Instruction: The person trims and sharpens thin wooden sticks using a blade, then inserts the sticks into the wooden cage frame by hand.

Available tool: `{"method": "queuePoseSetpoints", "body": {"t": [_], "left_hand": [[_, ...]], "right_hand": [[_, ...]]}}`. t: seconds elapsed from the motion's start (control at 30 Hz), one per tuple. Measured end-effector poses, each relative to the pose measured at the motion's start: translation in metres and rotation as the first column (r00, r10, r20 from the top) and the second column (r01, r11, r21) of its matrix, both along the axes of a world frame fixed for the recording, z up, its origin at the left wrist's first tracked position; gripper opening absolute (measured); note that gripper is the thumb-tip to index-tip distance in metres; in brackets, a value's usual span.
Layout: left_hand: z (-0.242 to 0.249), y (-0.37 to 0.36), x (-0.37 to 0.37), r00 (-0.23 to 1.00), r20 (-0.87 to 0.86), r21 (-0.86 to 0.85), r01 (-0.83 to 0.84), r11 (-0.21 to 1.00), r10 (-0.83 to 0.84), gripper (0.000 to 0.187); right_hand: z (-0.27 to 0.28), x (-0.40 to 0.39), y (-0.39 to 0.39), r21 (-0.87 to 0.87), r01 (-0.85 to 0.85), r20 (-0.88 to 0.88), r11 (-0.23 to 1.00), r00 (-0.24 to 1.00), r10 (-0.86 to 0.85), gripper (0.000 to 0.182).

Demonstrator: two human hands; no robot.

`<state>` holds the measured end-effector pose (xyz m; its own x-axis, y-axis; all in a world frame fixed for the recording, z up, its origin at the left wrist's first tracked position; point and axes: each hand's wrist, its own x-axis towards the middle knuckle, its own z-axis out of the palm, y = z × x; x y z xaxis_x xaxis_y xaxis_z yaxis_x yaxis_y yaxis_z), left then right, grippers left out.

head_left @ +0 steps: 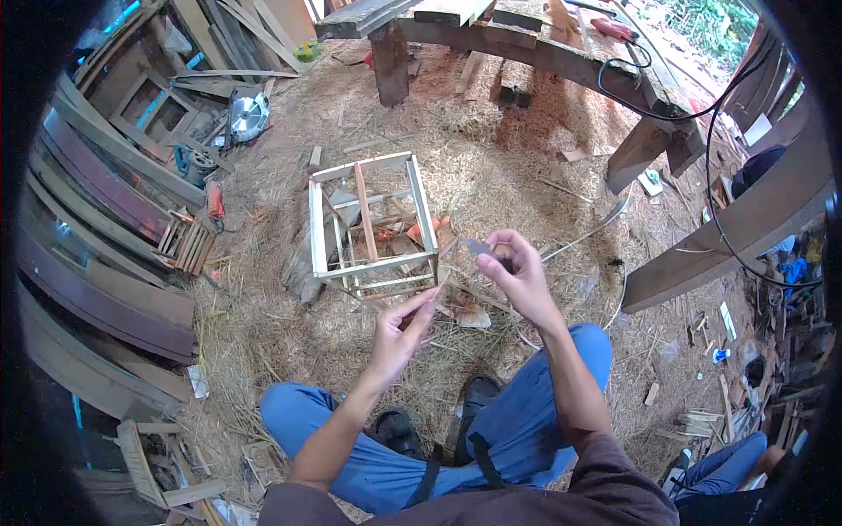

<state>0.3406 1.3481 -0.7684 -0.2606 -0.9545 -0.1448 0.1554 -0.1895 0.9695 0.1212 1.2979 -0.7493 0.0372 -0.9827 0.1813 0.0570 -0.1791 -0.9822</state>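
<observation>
My left hand (396, 340) is closed in a pinch on a thin wooden strip (442, 279), held low in front of me. Just to the right and a little higher, my right hand (529, 287) grips a flat grey blade-like piece (475, 247), its tip pointing left. The fingers hide most of that piece, so I cannot make out its exact kind. Beyond both hands a small open wooden frame (425, 213) stands on the ground, with a reddish slat (365, 215) across its top. Neither hand visibly touches the frame.
Wood shavings (491, 184) cover the ground. A circular saw (248, 116) and an orange-red tool (215, 202) lie left, near stacked boards (114, 254). A heavy wooden bench (544, 54) spans the back. A thick beam (728, 232) and another person's leg (724, 469) are at right.
</observation>
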Motion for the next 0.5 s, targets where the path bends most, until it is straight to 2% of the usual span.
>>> {"method": "queuePoseSetpoints", "body": {"t": [0.03, 0.1, 0.17, 0.3, 0.4, 0.5], "left_hand": [[0.001, 0.0, -0.002, 1.0, -0.005, -0.001, -0.022, 1.0, 0.022, 0.034], [0.004, 0.001, -0.006, 0.998, -0.013, -0.003, -0.064, 0.998, 0.064, 0.033], [-0.004, 0.0, -0.003, 0.999, 0.004, 0.011, -0.034, 0.999, 0.034, 0.03], [-0.007, 0.002, -0.002, 1.0, 0.006, -0.021, -0.029, 0.999, 0.029, 0.022], [-0.003, 0.004, -0.003, 1.0, 0.006, 0.004, -0.022, 1.0, 0.022, 0.02], [-0.006, 0.004, -0.005, 0.994, -0.102, 0.052, -0.025, 0.998, 0.03, 0.021]], "right_hand": [[0.008, 0.0, 0.005, 0.019, -0.076, -0.108, 0.997, 0.991, 0.078, 0.028], [0.003, 0.014, 0.013, 0.066, -0.174, -0.08, 0.983, 0.981, 0.179, 0.034], [-0.001, 0.027, 0.021, 0.14, -0.249, -0.034, 0.958, 0.966, 0.256, 0.039], [-0.016, 0.035, 0.018, -0.011, -0.251, -0.073, 0.968, 0.966, 0.25, 0.039], [-0.016, 0.034, 0.019, 0.063, -0.29, -0.088, 0.955, 0.952, 0.294, 0.037], [-0.011, 0.039, 0.022, 0.026, -0.267, -0.086, 0.963, 0.959, 0.268, 0.036]]}}
